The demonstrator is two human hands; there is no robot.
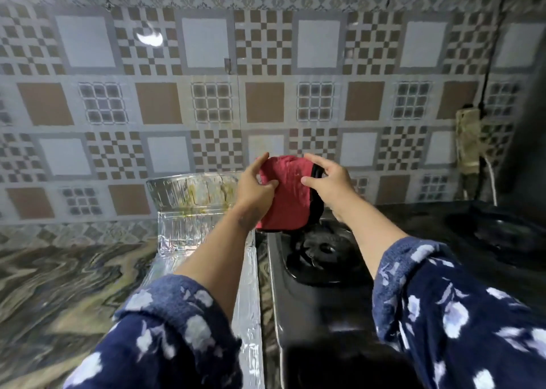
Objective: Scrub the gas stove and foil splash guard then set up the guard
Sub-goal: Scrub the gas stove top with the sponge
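A red cloth [288, 195] with a black edge hangs above the back of the black gas stove [319, 309]. My left hand [255, 186] grips its left side and my right hand [329, 181] pinches its right side. The stove's burner [320, 251] sits just below the cloth. The foil splash guard [189, 211] lies to the left of the stove, one stained panel tilted up against the tiled wall and the rest flat along the counter under my left forearm.
A marbled counter [59, 288] stretches to the left. Patterned tiles cover the wall behind. At the right are a dark round vessel [499, 229], a wall socket [468, 140] and cables running down the wall.
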